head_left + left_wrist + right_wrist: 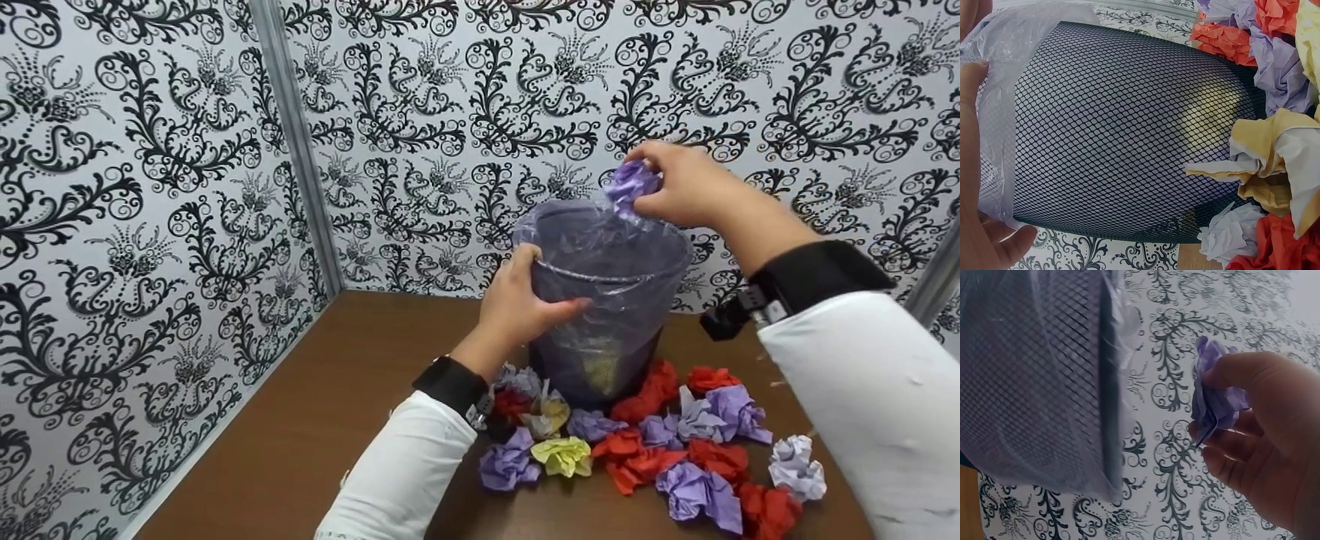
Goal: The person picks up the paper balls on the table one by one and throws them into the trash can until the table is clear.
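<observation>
A dark mesh wastebasket (555, 367) with a clear plastic liner (637, 307) folded over its rim stands on the table. My left hand (517, 300) grips its near-left rim, fingers over the edge and thumb along the outside of the liner. Above the far-right side of the opening, my right hand (686, 187) pinches a crumpled purple paper ball (630, 187) between thumb and fingers. In the right wrist view that paper ball (1219, 394) is apart from the rim. Something yellow (1210, 115) shows through the mesh low in the basket.
Crumpled red (637, 457), purple (697, 495), yellow (562, 456) and pale grey-lilac paper balls (796, 469) lie around the basket's foot and in front of it on the brown table (337, 390). Patterned walls (420, 150) stand behind and at the left.
</observation>
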`<state>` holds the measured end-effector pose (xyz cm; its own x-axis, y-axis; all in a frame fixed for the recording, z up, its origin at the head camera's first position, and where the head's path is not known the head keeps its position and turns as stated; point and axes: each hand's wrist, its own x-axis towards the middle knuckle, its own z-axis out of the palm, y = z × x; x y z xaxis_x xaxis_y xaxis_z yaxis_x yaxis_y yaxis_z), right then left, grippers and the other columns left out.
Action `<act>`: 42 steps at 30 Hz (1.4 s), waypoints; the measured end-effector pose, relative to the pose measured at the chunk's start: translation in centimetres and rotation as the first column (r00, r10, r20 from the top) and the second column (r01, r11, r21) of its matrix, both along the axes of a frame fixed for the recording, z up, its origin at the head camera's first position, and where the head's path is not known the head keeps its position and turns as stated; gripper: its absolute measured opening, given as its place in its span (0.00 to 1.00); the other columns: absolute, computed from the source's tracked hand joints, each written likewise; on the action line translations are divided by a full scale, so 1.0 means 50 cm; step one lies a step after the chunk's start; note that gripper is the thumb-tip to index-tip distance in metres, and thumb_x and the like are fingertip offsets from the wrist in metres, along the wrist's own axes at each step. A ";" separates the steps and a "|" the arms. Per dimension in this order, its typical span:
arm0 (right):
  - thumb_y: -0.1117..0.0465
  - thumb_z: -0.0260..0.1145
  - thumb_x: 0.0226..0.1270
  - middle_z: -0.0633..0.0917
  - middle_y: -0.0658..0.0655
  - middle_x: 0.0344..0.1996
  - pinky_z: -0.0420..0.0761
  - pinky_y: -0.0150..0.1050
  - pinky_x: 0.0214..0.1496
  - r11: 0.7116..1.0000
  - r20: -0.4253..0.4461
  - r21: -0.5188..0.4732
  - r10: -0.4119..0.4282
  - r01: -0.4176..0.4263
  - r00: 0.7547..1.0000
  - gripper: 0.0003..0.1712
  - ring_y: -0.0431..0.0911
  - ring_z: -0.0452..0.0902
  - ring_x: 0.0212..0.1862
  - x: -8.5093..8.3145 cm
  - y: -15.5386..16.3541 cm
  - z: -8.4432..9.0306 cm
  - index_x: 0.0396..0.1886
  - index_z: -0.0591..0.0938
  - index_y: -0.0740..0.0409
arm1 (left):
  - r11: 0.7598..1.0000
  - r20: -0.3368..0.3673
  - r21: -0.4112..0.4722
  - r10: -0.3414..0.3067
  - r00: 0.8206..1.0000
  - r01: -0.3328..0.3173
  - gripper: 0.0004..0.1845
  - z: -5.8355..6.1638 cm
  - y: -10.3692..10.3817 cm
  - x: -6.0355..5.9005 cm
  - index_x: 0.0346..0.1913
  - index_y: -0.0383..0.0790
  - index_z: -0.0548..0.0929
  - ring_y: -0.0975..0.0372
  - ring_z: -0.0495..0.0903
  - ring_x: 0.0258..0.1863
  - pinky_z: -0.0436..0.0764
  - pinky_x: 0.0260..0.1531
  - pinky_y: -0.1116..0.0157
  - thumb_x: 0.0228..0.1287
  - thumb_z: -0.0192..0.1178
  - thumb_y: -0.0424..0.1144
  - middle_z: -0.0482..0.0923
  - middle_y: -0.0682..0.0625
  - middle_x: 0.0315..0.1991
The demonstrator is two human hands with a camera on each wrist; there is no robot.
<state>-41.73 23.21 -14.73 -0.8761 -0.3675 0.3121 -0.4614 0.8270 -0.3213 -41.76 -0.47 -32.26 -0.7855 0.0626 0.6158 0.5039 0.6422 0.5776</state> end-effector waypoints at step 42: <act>0.48 0.64 0.66 0.80 0.60 0.52 0.81 0.55 0.49 0.992 -0.006 0.109 0.066 -0.065 0.998 0.25 0.56 0.79 0.50 0.040 0.065 -0.052 0.59 0.74 0.52 | 1.000 -0.027 -0.009 0.007 1.000 -0.007 0.48 -0.004 -0.001 -0.004 0.48 0.60 0.67 0.67 0.75 0.38 0.77 0.36 0.64 0.21 0.62 0.84 0.73 0.62 0.41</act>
